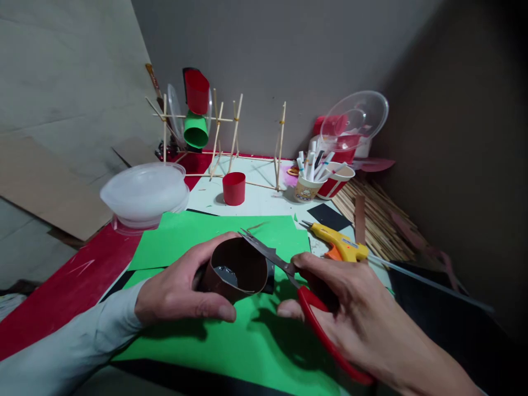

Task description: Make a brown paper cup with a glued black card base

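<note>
My left hand point(185, 291) is wrapped round a dark brown paper cup point(239, 267), its open top tilted toward me. A shiny patch shows on the bottom inside it. In my right hand point(350, 302) are red-handled scissors point(315, 316), with the blades lying across the cup's far rim. A small black piece of paper point(270, 275) sticks out at the cup's right side. Green sheets point(243, 341) lie beneath both hands. Beyond them a short red paper cylinder point(234, 190) stands on the white board.
A yellow glue gun point(340, 242) with a long glue stick lies at right. Behind it stands a cup of white rolled tubes point(308, 187), near a pile of thin sticks point(375, 214). Stick frames point(237, 129) rise at the back. Clear plastic lids point(144, 192) are stacked at left.
</note>
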Motion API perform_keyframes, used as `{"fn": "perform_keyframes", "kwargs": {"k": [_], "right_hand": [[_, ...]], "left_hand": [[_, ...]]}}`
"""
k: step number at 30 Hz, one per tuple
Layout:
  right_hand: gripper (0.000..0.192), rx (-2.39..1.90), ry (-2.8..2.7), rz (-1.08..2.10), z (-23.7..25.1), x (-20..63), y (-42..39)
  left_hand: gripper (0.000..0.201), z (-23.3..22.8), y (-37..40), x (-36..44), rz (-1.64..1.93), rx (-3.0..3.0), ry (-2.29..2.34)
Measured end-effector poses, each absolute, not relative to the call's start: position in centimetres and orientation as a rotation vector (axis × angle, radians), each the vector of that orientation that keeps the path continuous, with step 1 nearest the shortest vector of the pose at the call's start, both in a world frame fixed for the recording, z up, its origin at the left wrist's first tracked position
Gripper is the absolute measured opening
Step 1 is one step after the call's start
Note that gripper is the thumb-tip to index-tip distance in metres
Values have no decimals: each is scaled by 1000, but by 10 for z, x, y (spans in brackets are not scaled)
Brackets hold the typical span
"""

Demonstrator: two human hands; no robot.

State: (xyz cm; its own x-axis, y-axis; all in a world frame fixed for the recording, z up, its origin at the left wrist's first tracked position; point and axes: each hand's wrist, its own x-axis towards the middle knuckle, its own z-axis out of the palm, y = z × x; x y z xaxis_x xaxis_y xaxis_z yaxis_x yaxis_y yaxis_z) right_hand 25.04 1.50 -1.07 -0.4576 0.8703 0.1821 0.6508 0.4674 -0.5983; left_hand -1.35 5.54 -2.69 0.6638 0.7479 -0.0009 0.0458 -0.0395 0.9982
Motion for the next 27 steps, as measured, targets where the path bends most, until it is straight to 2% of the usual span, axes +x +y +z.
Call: {"fn": "perform_keyframes", "kwargs": {"k": [9, 16, 22, 27], "right_hand": [[32, -1349, -2284, 566, -11, 254, 12], [51, -1453, -2210, 641, -3, 255, 17], [51, -1507, -2120, 698, 2, 262, 20], [48, -1585, -2017, 616, -1, 270, 28]], "left_hand": [[61, -24, 44, -17, 619, 1301, 764], [68, -32, 44, -17, 723, 1133, 487], [60, -27, 43, -14, 723, 1107, 486], [56, -25, 44, -15, 782, 1056, 473]]}}
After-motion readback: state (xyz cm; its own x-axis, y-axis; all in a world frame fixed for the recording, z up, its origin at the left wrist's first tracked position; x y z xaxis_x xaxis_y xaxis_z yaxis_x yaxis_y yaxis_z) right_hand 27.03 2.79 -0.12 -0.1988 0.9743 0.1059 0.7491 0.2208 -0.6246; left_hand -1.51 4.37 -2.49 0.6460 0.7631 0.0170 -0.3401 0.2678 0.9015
